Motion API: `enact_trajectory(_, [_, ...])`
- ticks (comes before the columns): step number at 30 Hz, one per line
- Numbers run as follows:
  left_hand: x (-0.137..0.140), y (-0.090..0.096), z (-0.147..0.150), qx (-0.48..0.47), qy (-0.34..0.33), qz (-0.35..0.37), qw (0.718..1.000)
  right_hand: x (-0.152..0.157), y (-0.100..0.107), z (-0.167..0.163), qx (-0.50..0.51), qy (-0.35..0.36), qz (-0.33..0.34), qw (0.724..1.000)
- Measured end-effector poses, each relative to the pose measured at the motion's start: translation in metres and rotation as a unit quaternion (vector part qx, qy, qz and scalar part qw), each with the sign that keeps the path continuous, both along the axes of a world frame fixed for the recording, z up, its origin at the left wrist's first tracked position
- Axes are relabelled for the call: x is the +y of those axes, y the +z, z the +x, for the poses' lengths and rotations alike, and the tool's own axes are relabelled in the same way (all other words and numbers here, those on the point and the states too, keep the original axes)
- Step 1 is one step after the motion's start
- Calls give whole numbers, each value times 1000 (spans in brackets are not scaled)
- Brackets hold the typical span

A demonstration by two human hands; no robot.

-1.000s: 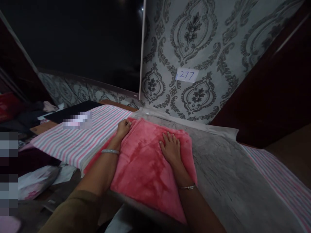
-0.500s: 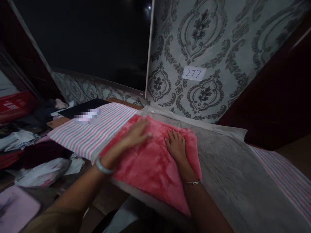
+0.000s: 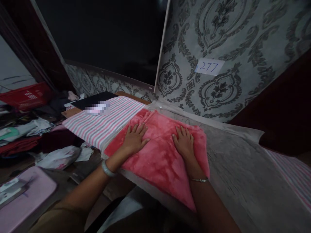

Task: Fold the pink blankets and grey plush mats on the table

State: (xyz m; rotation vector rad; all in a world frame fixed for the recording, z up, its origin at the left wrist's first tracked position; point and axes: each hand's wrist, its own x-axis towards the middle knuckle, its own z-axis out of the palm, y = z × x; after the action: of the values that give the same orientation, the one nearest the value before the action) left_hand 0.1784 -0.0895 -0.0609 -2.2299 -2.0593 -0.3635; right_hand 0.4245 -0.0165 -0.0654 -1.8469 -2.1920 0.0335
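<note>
A red and pink plush cloth (image 3: 155, 165) lies spread in a rough square near the surface's front edge. My left hand (image 3: 135, 139) rests palm down on its left part, fingers spread and holding nothing. On its right part my right hand (image 3: 184, 141) lies flat, fingers also apart. Small wrinkles run along the cloth's far left edge. Under it is a grey plush cover (image 3: 233, 171), which reaches out to the right. Left of the red cloth lies a pink, grey and white striped cloth (image 3: 109, 119).
A large dark screen (image 3: 104, 38) hangs above the back edge, beside a patterned wall with a paper label (image 3: 210, 66) reading 277. Clothes and a red bag (image 3: 26, 95) are heaped at left. A pink stool-like top (image 3: 31, 194) stands at lower left.
My left hand has moved back toward me from the far left edge and now lies flat. My right hand stays on the right part. The camera view has shifted, moving the scene rightward.
</note>
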Motion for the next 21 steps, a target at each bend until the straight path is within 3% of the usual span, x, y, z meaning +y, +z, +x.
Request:
enact_trajectory(8, [-3, 5, -27, -39, 12, -4, 999, 1, 4, -2, 23, 3, 3, 1000])
enact_trajectory(12, [-2, 8, -35, -54, -4, -21, 998, 3, 18, 7, 153, 25, -27, 988])
enact_trajectory(15, [-11, 15, -40, -44, 2, 9, 999, -9, 31, 37, 319, 44, -5, 947])
enact_trajectory(17, [-20, 21, -36, -39, -9, 53, 998, -26, 32, 66, 398, 18, 40, 916])
enact_trajectory(21, [-44, 25, 6, -53, -140, 102, 984, -71, 13, 117, 505, -86, 68, 856])
